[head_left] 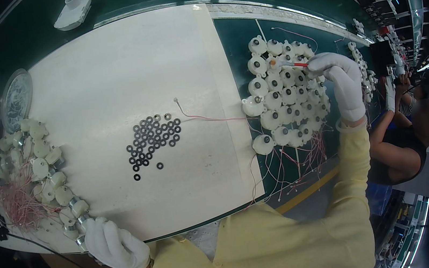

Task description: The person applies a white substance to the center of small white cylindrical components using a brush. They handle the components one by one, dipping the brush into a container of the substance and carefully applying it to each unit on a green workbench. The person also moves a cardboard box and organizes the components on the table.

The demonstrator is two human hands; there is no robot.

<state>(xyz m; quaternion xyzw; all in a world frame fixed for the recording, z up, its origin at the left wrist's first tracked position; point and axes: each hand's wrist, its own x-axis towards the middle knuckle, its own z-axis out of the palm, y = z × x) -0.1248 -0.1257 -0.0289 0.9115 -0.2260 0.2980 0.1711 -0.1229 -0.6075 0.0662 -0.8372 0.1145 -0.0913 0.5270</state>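
Note:
My right hand, in a white glove, is closed around the red handle of a small brush. The brush tip reaches over a dense group of round cream plastic motor units with dark centres, near their upper left. My left hand, also gloved, has its fingers curled at the table's front edge. It is beside the nearest of several loose cream-and-metal motors; its fingertips are hidden, so I cannot make out what they hold. Many small black rings lie between my hands on the white sheet.
Thin pink wires tangle among the left-hand motors. One wire with a white connector stretches left onto the sheet. A clear round dish stands at the far left, a white plastic part beyond. Another person sits at the right.

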